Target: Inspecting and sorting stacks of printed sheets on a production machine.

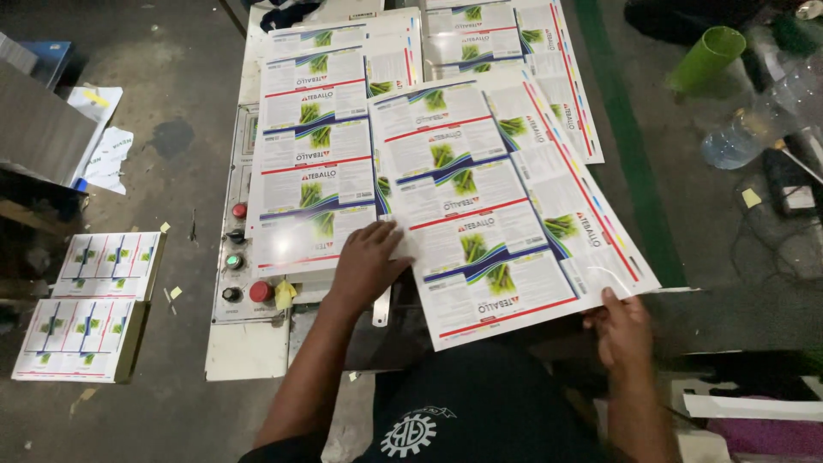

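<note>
A large glossy printed sheet [497, 197] with rows of white, green and blue labels lies tilted on a white machine table [249, 343]. My right hand [621, 326] pinches this sheet at its near right corner. My left hand [369, 261] rests flat, fingers spread, on the sheet's near left edge, where it overlaps another printed sheet [313, 146] lying to the left. More sheets of the same print [489, 34] lie fanned out farther back.
A control panel with red, green and black buttons [236, 253] runs down the table's left side. Two stacks of printed sheets [94, 304] stand on the floor at left. A green cup [705, 58] and a plastic bottle [746, 133] lie at right.
</note>
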